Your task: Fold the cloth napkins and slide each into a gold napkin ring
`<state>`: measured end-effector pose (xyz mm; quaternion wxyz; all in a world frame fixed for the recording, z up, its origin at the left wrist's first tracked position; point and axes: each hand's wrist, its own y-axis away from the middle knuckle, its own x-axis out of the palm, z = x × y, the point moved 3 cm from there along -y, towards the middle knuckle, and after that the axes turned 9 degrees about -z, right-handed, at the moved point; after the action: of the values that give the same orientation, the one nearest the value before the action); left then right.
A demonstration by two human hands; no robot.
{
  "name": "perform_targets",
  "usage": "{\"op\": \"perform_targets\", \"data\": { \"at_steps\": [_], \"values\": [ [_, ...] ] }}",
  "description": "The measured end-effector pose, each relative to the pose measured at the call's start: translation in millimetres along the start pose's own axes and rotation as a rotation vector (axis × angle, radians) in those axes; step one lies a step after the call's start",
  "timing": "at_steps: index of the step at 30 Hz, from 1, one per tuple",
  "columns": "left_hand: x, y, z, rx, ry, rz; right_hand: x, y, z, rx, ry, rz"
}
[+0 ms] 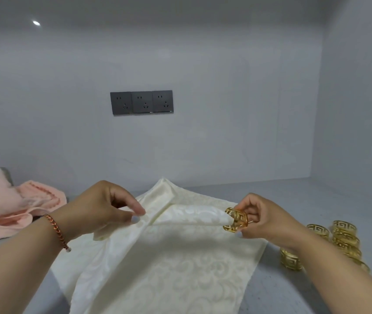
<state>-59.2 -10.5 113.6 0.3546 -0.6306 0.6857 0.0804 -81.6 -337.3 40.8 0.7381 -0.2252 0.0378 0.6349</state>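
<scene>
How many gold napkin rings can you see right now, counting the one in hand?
About 6. One gold napkin ring is in the right hand at the cream napkin tip. The spare rings sit clustered on the counter behind the right wrist; some overlap, so more may be hidden.

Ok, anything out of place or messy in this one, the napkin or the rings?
Mostly the cream napkin: only a rolled corner reaches the gold ring that the right hand pinches, while the rest lies spread, unfolded. The left hand pinches its fabric. The spare rings sit in a loose cluster. No damage shows.
</scene>
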Motion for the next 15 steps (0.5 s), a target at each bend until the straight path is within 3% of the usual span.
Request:
{"op": "perform_targets", "data": {
  "at_steps": [7,15],
  "values": [
    [1,6,-2,0.038,-0.069,0.036,5,4,15,-0.019,0.12,0.088],
    [9,11,-2,0.067,-0.066,0.1,22,-1,35,-0.14,0.49,0.076]
  ]
}}
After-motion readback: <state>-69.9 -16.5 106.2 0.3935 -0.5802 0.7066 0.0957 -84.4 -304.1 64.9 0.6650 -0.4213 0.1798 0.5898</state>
